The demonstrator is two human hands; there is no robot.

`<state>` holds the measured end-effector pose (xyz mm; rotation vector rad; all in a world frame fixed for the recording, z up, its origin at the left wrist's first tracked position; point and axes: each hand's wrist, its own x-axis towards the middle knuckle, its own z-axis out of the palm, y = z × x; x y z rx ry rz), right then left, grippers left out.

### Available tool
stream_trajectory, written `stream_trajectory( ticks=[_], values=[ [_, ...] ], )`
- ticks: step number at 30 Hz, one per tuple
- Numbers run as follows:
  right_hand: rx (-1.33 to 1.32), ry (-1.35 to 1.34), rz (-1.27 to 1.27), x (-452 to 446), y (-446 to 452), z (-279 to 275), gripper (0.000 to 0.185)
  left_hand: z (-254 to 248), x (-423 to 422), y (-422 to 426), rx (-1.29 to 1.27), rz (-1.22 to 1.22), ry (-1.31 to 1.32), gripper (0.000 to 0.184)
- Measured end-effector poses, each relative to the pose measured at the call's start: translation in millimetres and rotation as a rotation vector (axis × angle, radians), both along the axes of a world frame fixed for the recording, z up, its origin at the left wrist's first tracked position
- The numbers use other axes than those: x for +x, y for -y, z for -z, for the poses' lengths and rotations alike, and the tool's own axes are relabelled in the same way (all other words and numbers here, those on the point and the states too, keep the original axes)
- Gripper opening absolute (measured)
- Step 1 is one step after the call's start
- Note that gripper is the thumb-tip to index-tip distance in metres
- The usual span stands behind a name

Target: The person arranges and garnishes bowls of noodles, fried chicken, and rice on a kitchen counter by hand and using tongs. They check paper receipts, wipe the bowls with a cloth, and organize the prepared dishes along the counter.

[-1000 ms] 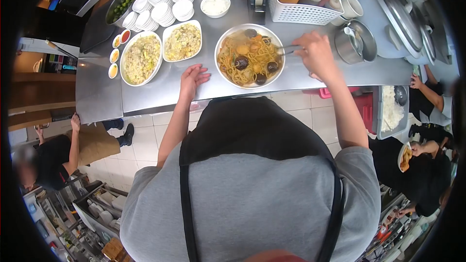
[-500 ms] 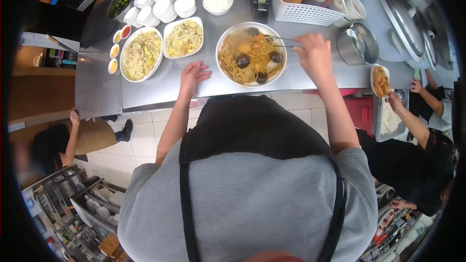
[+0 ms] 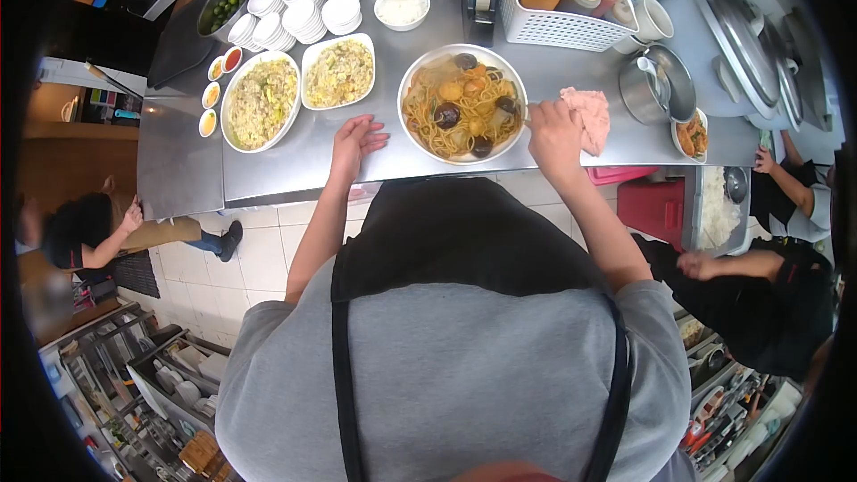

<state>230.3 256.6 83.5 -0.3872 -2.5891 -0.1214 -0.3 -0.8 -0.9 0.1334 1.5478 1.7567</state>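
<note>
A round white bowl of noodles (image 3: 462,104) with dark mushrooms stands on the steel counter in front of me. My right hand (image 3: 554,136) is at its right rim, fingers curled, with a pink cloth (image 3: 586,120) beside and partly behind it. What the fingers grip is too small to make out. My left hand (image 3: 357,145) rests at the counter's front edge, palm partly up, fingers apart and empty. To its upper left are a square dish of fried rice (image 3: 337,72) and an oval dish of fried rice (image 3: 260,103).
Stacked white saucers (image 3: 302,18), small sauce cups (image 3: 211,95) and a rice bowl (image 3: 402,7) stand farther back. A basket of bottles (image 3: 565,27), a steel pot (image 3: 644,93) and a small food dish (image 3: 691,137) are rightward. Co-workers stand at both sides.
My right hand has moved down and left to the bowl's rim; the utensil no longer shows and the pink cloth is visible. At right, a co-worker has let go of the small dish on the counter.
</note>
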Motion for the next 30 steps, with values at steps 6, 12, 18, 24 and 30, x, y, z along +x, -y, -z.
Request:
stream_trajectory(
  ticks=[6,12,18,24,30],
  values=[
    [0.005,-0.107,-0.062,2.3,-18.0,-9.0,0.017,-2.4,-0.1,0.9,-0.022,0.005,-0.02,0.029],
    [0.048,-0.112,-0.176,2.1,-16.3,-52.0,0.021,-3.5,0.5,1.0,-0.024,0.008,-0.019,0.031],
    [0.046,-0.183,-0.265,-25.6,-13.8,-80.8,0.024,-3.7,0.9,1.6,-0.012,0.003,-0.024,0.031],
    [0.168,-0.192,-0.484,-89.7,-14.0,-58.3,0.017,-2.3,0.3,1.3,-0.002,-0.002,-0.013,0.03],
    [0.212,0.004,-0.605,-108.2,2.8,-21.9,0.012,1.6,0.6,2.4,0.016,-0.014,-0.024,0.03]
  ],
)
